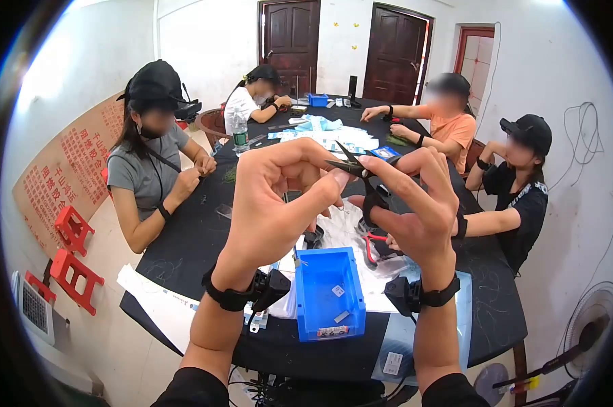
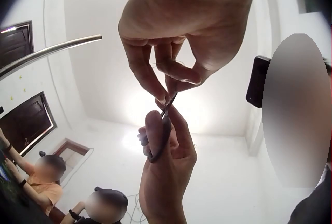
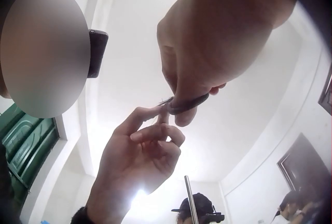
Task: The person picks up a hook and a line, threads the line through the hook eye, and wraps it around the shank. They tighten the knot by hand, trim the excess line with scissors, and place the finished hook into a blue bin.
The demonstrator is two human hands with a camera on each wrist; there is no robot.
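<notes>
Black scissors (image 1: 355,167) are held up above the table, blades apart in the head view. The right hand (image 1: 418,210) grips them, with fingers through the dark handle loops (image 3: 192,103). Thumb and forefinger of the left hand (image 1: 269,203) meet right by the blades, pinching what looks like a fine thread, faint in the left wrist view. The left hand (image 2: 181,27) is above and the right hand (image 2: 166,177) below in that view. In the right wrist view the right hand (image 3: 218,37) is uppermost, the left hand (image 3: 137,156) lower.
Below the hands, a blue bin (image 1: 327,259) holds small labels. Red-handled pliers (image 1: 370,249) and plastic bags lie behind it on the black table (image 1: 164,261). Papers and a water bottle (image 1: 240,136) are farther back. Several people sit around the table.
</notes>
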